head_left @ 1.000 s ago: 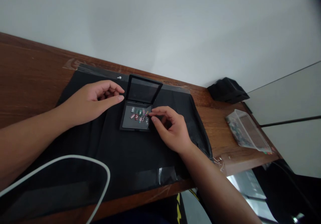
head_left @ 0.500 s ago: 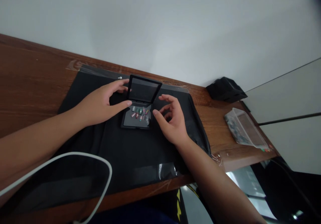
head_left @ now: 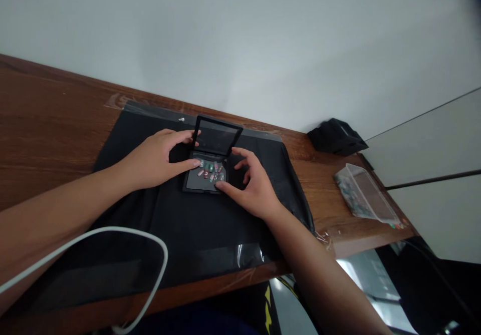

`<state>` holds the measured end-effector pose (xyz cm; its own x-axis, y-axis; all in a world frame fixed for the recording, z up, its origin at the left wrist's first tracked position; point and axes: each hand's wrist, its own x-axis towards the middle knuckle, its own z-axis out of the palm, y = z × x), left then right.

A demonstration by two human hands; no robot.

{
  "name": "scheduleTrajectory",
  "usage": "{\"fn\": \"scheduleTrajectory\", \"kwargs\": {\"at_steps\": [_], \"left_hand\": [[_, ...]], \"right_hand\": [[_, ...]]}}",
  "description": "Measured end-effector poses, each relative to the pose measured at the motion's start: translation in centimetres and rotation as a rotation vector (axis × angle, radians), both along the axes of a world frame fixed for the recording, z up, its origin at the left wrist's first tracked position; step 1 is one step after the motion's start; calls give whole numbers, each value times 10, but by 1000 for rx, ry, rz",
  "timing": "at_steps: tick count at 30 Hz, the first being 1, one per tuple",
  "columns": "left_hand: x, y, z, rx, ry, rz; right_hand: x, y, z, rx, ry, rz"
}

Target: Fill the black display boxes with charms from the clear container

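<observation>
A small black hinged case lies unfolded, its see-through lid tilted up at the back. Several small decorated pieces that look like press-on nails, in green, pink, red and clear, rest in its grey tray. From the left, my left hand reaches in with fingers apart; its fingertips meet the lid's left edge and its thumb tip is over the tray by the nails. My right hand is at the right side, fingers spread, thumb tip at the tray's front right and index fingertip near the lid's lower right corner.
A black cloth is taped over the wooden table. A white cable loops across the lower left. To the right stand a clear plastic box with small bags and a black object against the wall.
Both hands have come closer in on the case. My right thumb has moved left over the tray's front right, and my left thumb has shifted slightly right towards the nails.
</observation>
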<state>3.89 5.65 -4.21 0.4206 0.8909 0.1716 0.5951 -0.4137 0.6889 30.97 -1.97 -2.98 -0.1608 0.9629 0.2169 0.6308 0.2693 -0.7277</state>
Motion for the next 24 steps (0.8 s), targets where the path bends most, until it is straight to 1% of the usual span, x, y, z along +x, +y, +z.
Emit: {"fn": "scheduleTrajectory", "kwargs": {"at_steps": [6, 12, 16, 19, 22, 24], "left_hand": [[0, 0, 1, 17, -37, -21], [-1, -1, 0, -15, -77, -9], [-2, -1, -2, -35, -81, 14], [-3, -1, -3, -36, -71, 3], [-3, 0, -2, -26, -61, -9], [-3, -1, -1, -26, -61, -9]], "right_hand": [[0, 0, 2, 22, -22, 8], [-1, 0, 1, 3, -6, -5], [1, 0, 1, 8, 26, -4], [2, 0, 1, 14, 80, -11], [3, 0, 2, 30, 110, 24], [3, 0, 3, 35, 85, 62]]}}
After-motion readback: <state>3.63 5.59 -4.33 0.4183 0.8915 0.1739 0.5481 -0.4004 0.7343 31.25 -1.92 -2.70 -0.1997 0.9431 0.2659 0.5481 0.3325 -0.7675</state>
